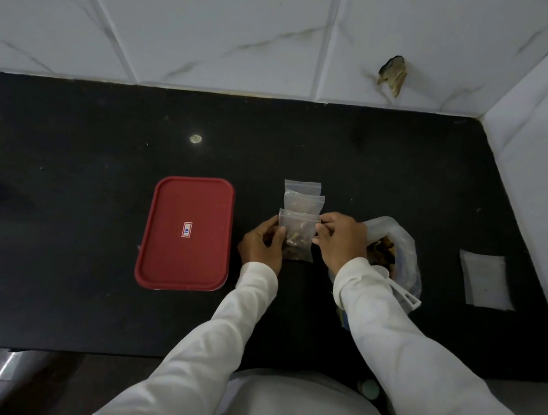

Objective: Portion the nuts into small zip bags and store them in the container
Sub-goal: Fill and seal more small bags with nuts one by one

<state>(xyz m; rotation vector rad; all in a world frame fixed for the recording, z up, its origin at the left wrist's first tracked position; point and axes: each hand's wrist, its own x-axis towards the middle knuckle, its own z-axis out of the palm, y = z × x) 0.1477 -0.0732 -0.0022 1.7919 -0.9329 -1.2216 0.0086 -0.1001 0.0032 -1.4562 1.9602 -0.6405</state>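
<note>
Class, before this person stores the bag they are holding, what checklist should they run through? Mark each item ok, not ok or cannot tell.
1. Nuts inside the held zip bag: ok.
2. Two-hand grip, left hand at its side, right hand pinching its top corner: ok.
3. Zip fully sealed: cannot tell.
4. Red-lidded container open to take bags: not ok, closed.
5. Other small bags gathered just behind it: ok.
</note>
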